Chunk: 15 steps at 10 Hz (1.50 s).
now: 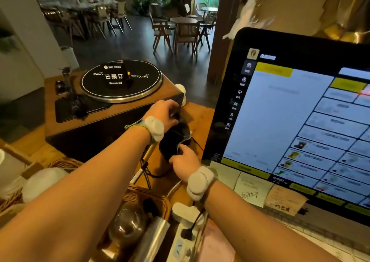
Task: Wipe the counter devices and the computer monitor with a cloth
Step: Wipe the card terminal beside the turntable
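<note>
A black cloth (174, 139) lies bunched on the wooden counter between the record player and the monitor. My left hand (162, 111) grips its far end, close to the record player's front right corner. My right hand (185, 161) pinches its near edge. The record player (112, 101) is a wooden box with a black platter (140, 81) and a black "Reserved" sign (115, 75) standing on it. The computer monitor (290, 111), lit with an ordering screen, stands at the right. Both wrists wear white bands.
A wicker basket (138, 195) with a glass jar and a metal cylinder sits near my arms. A white power strip (184, 227) with black cables lies below my right wrist. Paper notes (254, 191) stick to the monitor's lower edge. Café tables and chairs stand beyond the counter.
</note>
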Tool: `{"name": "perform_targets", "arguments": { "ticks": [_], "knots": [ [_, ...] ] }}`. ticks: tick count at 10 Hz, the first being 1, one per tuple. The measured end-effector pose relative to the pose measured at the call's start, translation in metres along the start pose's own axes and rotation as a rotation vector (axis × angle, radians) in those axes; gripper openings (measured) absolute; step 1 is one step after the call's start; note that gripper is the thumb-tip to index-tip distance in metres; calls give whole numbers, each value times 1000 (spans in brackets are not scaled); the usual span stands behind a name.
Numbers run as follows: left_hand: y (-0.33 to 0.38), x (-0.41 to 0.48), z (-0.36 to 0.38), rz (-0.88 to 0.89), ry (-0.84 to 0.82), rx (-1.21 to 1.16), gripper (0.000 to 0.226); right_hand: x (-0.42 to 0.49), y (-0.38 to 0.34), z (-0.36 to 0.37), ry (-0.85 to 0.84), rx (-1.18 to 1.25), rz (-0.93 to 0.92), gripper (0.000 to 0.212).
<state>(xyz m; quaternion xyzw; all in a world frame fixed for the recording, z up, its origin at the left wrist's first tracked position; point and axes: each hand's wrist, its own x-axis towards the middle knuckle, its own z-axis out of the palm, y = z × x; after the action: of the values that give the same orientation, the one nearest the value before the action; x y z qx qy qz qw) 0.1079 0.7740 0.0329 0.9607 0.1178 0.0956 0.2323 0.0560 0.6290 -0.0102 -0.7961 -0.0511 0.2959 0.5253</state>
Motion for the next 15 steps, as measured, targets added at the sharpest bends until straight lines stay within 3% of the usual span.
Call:
{"name": "perform_targets", "arguments": {
  "ticks": [1,2,3,4,5,6,7,8,10,11,13,14,15],
  "knots": [
    [-10,-7,21,55,-32,62,32,4,6,9,33,-99,20,72],
    [-21,-16,47,126,-237,116,39,8,12,3,113,-120,67,44],
    [-37,-19,71,101,-424,187,65,19,19,7,190,-56,131,38],
    [-46,-11,81,154,-484,310,62,40,30,20,226,22,171,48],
    [-45,0,90,201,-481,376,57,58,43,29,236,6,165,59],
    [-44,4,105,268,-375,398,59,42,24,22,238,27,151,57],
    [-52,7,109,400,-312,352,64,46,26,19,252,9,176,44],
    [-55,14,104,398,-252,305,58,52,30,21,281,-4,160,29],
    [-41,40,115,271,-303,486,58,64,28,21,367,-44,193,34],
    [-37,57,115,253,-411,452,53,69,27,24,388,-15,207,36],
    [-30,72,107,159,-601,130,32,68,19,20,373,-74,203,23],
    [-25,70,108,230,-585,159,15,56,7,13,330,-74,249,33],
    [-27,69,107,249,-553,204,26,63,8,10,288,-280,231,34]
  ]
}}
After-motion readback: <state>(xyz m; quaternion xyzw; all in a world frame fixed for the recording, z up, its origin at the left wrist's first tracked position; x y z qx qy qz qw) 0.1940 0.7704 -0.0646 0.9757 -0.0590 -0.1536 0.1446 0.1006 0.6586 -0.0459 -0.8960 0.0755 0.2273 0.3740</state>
